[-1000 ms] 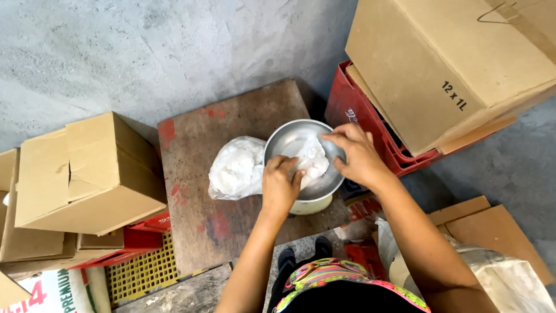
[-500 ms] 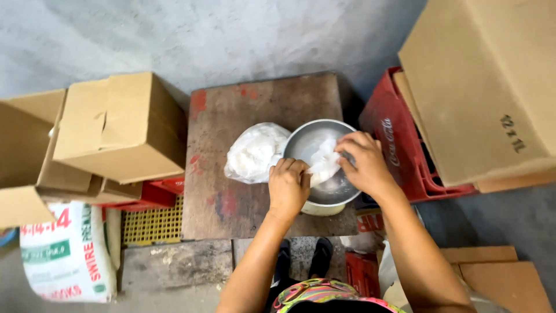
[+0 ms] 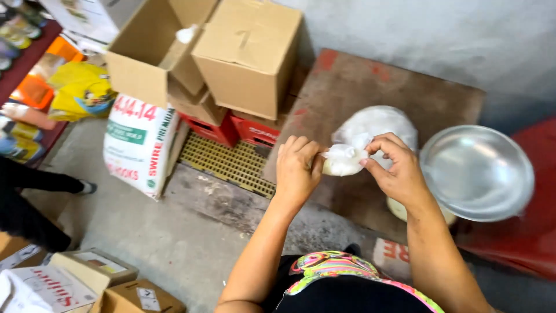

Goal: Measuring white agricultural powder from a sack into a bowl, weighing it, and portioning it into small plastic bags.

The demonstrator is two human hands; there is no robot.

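Both hands up over the near edge of the worn wooden board (image 3: 370, 87); left hand (image 3: 296, 168) and right hand (image 3: 397, 171) pinch a small clear plastic bag (image 3: 343, 161) between them, one hand on each end; bag holds a pale, whitish filling and sits above the board's edge, not resting on it; left fingers curled tight on the bag's left side, right thumb and forefinger closed on its twisted top; both grips narrow, closed on the bag

Behind the small bag, a larger white plastic bag (image 3: 376, 124) lies on the board, bulging, just beyond the fingers; to the right of the right hand a round steel bowl (image 3: 476, 173) sits on a pale tub (image 3: 397, 210), only the tub's lower rim showing under the wrist; bowl looks empty from this angle; a red crate (image 3: 521, 243) lies under and right of the bowl

Left of the board: two brown cardboard boxes (image 3: 246, 55), one with flaps open, stacked on red crates (image 3: 231, 128); a yellow plastic grate (image 3: 229, 162) on the floor in front of them; a white printed sack (image 3: 139, 145) leaning beside it; yellow packets (image 3: 78, 93) on a shelf far left; more cartons (image 3: 75, 284) at bottom left; another person's dark-clad leg and shoe (image 3: 40, 185) at the left edge, well apart from the hands
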